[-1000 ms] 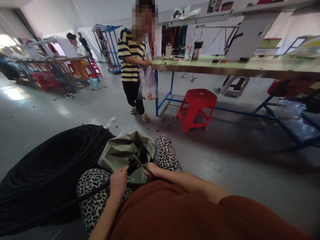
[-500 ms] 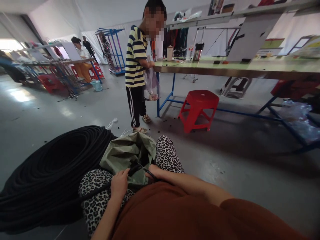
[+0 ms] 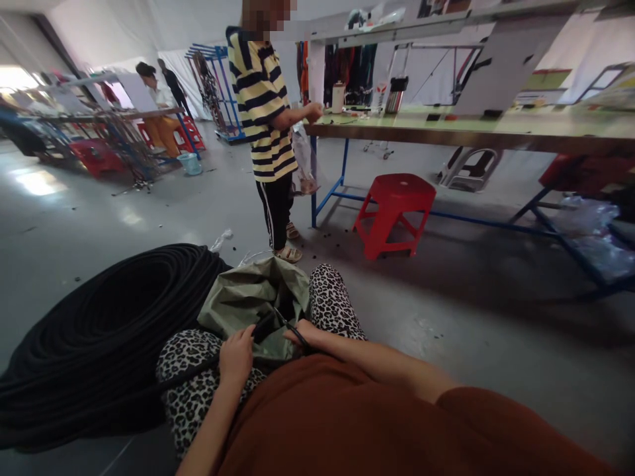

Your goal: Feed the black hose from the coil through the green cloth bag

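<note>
Two hands work in the lap over leopard-print trousers (image 3: 198,390). The left hand (image 3: 237,355) has its fingers wrapped round one black hose (image 3: 191,375), whose cut end pokes out just past the knuckles. The right hand (image 3: 300,332) grips one pair of scissors (image 3: 288,324), blades up beside that hose end; whether the blades are apart or together I cannot tell. One olive bag (image 3: 251,297) lies open between the knees, right behind both hands. One big coil of hose (image 3: 99,337) sits on the floor on the left, touching the bag.

One red stool (image 3: 394,211) stands near the long tabletop (image 3: 471,129). One person in a striped shirt (image 3: 260,92) stands at its end.

Compared with half a second back, that person has stepped closer and now reaches onto the tabletop; the hands have barely shifted.
</note>
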Motion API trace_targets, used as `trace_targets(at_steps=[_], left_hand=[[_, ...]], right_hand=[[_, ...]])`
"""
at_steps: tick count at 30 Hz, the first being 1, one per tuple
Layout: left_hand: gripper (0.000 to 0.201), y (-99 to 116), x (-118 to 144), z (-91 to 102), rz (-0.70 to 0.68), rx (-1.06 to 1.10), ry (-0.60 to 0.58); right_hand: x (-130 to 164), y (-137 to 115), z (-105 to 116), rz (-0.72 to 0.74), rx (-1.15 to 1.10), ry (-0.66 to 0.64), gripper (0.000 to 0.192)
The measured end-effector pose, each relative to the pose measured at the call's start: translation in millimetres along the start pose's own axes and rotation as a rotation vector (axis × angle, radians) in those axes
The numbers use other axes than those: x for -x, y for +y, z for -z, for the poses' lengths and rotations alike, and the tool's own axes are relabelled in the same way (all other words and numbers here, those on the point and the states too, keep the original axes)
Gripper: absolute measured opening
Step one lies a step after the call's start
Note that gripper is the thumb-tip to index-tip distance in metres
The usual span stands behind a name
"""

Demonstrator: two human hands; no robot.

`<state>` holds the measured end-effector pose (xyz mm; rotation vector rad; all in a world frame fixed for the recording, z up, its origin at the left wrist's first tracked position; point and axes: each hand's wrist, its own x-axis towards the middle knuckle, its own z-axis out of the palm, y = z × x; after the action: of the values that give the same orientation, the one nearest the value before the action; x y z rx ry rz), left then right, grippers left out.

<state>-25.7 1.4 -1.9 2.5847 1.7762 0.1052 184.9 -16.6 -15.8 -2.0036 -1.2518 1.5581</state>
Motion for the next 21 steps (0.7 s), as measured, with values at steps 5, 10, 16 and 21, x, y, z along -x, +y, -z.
trace_targets(at_steps=[5, 10, 16, 21], left_hand=[[0.038, -0.1, -1.7, -2.5, 0.016, 0.014, 0.076], [0.038, 3.3, -2.3, -0.9, 0.015, 0.015, 0.096], [0.037, 7.1, -1.8, -0.2, -0.014, 0.033, 0.105], [0.037, 9.1, -1.6, -3.2, -0.024, 0.047, 0.13]], right_hand=[[0.7, 4.3, 0.2, 0.014, -0.077, -0.128, 0.033], [-0.3, 9.2, -0.3, 0.097, -0.1, -0.189, 0.036], [6.1, 4.6, 3.7, 0.112, -0.06, -0.187, 0.038], [7.7, 3.9, 5.3, 0.139, -0.028, -0.184, 0.04]])
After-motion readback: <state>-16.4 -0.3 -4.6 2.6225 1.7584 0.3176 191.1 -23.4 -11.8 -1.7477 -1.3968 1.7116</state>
